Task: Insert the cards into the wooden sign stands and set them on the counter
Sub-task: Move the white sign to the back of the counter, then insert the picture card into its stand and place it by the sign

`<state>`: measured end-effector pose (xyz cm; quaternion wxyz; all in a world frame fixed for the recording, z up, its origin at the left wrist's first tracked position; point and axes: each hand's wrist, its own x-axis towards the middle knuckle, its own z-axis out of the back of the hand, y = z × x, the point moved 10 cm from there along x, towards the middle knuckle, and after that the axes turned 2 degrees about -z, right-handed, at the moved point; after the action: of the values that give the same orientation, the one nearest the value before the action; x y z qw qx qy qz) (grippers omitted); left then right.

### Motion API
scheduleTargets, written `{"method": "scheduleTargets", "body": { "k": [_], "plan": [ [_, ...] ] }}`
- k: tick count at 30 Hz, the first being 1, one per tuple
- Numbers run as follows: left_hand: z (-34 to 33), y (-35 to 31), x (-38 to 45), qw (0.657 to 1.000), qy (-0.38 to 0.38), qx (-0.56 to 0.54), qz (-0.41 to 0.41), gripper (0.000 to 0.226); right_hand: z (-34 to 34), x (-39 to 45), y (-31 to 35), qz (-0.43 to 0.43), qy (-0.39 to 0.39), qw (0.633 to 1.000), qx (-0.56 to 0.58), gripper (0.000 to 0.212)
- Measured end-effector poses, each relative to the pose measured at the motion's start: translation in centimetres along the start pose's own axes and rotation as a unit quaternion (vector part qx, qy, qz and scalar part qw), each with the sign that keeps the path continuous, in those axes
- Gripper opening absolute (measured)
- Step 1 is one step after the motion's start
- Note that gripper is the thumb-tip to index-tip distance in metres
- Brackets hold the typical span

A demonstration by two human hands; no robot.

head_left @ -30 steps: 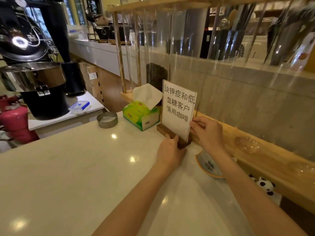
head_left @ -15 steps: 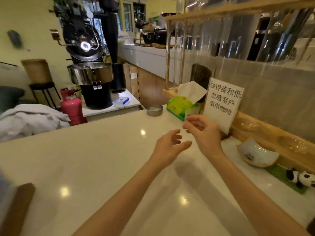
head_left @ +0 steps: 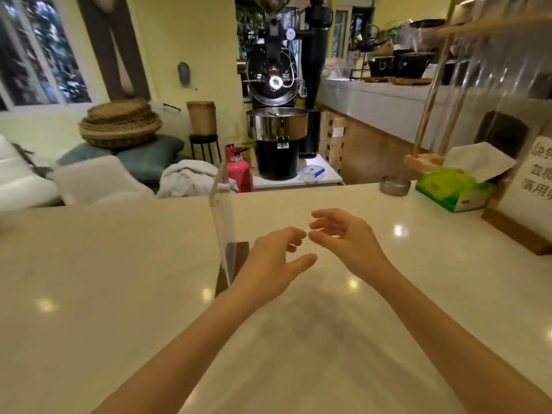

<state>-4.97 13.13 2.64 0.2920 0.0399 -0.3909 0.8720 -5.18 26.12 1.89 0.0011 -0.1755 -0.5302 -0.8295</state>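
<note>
A white card [head_left: 536,180] printed with black characters stands upright in its wooden stand [head_left: 519,233] on the white counter [head_left: 119,279] at the far right, partly cut off by the frame edge. A second stand with a dark wooden base [head_left: 237,252] and a clear upright panel [head_left: 222,222] sits mid-counter, seen edge-on. My left hand [head_left: 274,261] hovers just right of that base, fingers spread and holding nothing. My right hand [head_left: 346,237] floats beside it, fingers apart and holding nothing too.
A green tissue box [head_left: 451,189] and a small metal ashtray [head_left: 395,185] sit at the counter's far right. Beyond the counter stand a black coffee roaster [head_left: 276,115], a pink cylinder [head_left: 237,171], cushions and woven baskets [head_left: 119,124].
Both hands let go of the carded stand and drew back to mid-counter. My view swung left, so the card slid to the right edge and the clear-panel stand came into view.
</note>
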Motion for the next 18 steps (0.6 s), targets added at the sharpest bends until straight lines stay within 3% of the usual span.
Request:
{"method": "scheduleTargets", "body": {
  "k": [5, 8, 14, 18],
  "plan": [
    [2.7, 3.3, -4.0, 0.997, 0.076, -0.024, 0.018, 0.028, -6.7, -1.1, 2.1, 0.008, 0.053, 0.998, -0.014, 0.037],
    [4.7, 5.7, -5.9, 0.996, 0.077, -0.015, 0.05, 0.016, -9.2, -1.8, 2.9, 0.0, 0.071, 0.997, 0.007, 0.037],
    [8.2, 10.7, -7.2, 0.989, -0.025, 0.076, 0.121, 0.03, -12.6, -3.7, 4.1, -0.011, 0.101, 0.995, 0.005, 0.038],
    [7.2, 11.4, -6.9, 0.993, -0.016, 0.043, 0.109, 0.052, -13.0, -4.0, 4.3, -0.011, 0.066, 0.997, -0.023, 0.046]
  ]
}}
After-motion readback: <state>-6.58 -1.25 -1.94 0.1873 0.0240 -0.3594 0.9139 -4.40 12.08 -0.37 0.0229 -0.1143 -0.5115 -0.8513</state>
